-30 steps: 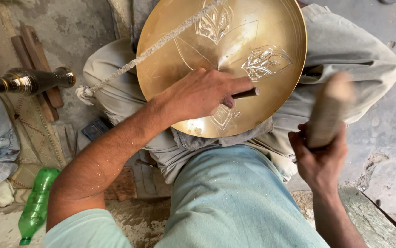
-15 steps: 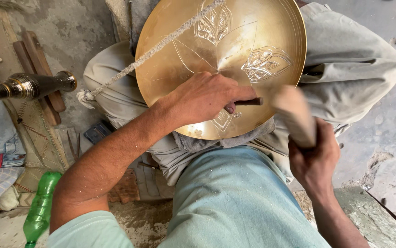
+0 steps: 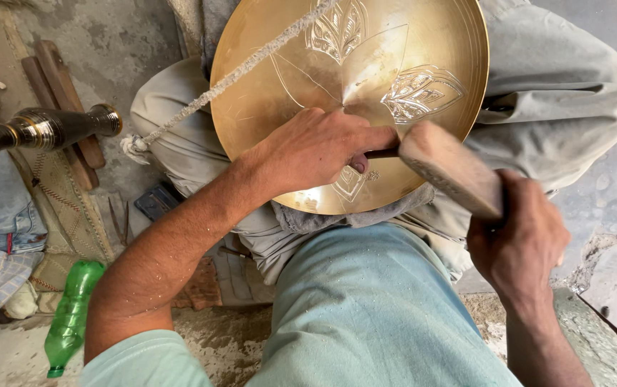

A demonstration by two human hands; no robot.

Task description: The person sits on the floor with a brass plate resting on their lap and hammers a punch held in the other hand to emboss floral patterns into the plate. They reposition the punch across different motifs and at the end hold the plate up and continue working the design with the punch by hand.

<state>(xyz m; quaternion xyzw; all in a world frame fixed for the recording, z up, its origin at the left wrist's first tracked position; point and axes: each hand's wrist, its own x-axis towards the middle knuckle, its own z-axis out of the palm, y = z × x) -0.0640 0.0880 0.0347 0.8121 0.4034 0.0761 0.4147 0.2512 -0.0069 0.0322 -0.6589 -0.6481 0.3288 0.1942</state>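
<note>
One round brass plate (image 3: 308, 86) is in view, and three engraved leaf motifs show on its face: one at the top, one at the right, and one partly hidden low down under the hand. Two hands are at work, the left hand (image 3: 319, 147) and the right hand (image 3: 519, 240). There is one thin dark chisel (image 3: 382, 153), one wooden mallet (image 3: 450, 169), and one twisted cord (image 3: 251, 64) across the plate. Off to the side lie one green plastic bottle (image 3: 72, 315), one dark metal vase-like piece (image 3: 43, 129) and two wooden sticks (image 3: 61, 79)
</note>
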